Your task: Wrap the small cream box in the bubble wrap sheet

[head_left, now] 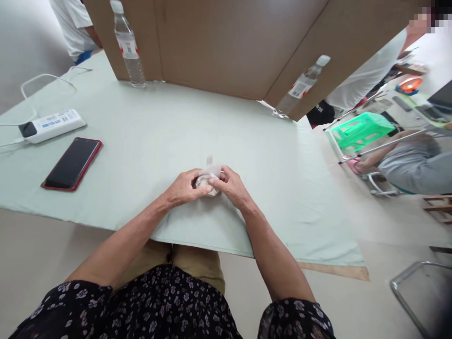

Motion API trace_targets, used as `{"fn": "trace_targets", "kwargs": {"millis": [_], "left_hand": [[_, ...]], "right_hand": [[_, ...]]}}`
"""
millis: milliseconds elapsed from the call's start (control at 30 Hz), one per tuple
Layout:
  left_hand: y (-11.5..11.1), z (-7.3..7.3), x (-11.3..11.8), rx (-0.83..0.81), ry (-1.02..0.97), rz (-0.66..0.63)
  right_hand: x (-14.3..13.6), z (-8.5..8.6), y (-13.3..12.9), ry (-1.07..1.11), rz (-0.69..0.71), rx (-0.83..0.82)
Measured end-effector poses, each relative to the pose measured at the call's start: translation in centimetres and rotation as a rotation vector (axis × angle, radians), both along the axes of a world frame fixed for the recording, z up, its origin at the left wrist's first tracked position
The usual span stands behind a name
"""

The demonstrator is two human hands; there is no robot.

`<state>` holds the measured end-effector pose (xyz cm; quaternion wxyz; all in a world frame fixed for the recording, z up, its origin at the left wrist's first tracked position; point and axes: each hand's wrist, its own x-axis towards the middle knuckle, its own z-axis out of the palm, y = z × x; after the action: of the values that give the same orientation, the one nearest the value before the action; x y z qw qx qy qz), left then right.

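Note:
A small rolled bundle of pale cloth rests on the light green table cover near its front edge. My left hand grips the bundle from the left with its fingers curled round it. My right hand pinches it from the right, the fingertips on its top. The two hands meet over the bundle and hide most of it.
A red-cased phone lies at the left, with a white power strip and cables behind it. Two water bottles stand against a cardboard screen. People sit beyond, left and right, near a green stool.

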<state>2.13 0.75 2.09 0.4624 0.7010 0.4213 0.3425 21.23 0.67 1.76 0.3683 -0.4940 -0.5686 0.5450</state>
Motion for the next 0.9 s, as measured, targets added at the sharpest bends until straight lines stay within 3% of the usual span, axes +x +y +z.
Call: {"fn": "trace_targets", "kwargs": {"millis": [100,267,400,567,633,800,900], "left_hand": [[0.1,-0.3,0.0,-0.103,0.011,-0.008],[0.5,-0.7,0.2,-0.211,-0.086,-0.012],[0.6,-0.4,0.2,-0.243,-0.144,0.006],[0.7,-0.5,0.3,-0.236,-0.144,-0.002],[0.7,-0.8,0.4,-0.23,-0.178,0.019],[0.3,-1.8,0.7,-0.125,-0.174,0.259],[-0.1,-1.8,0.7,-0.017,-0.145,0.26]], "right_hand": [[0.3,0.0,0.2,-0.078,-0.021,0.041],[2.7,1.4,0.4,-0.311,-0.204,0.288],[3.8,2.5,-0.3,-0.46,-0.021,0.402],[1.8,1.7,-1.4,-0.724,0.171,0.56],[1.1,1.2,-1.5,-0.798,0.182,0.614],[1.0,0.7,-1.3,-0.768,0.166,0.613],[1.3,0.9,-1.2,-0.7,0.158,0.574]]}}
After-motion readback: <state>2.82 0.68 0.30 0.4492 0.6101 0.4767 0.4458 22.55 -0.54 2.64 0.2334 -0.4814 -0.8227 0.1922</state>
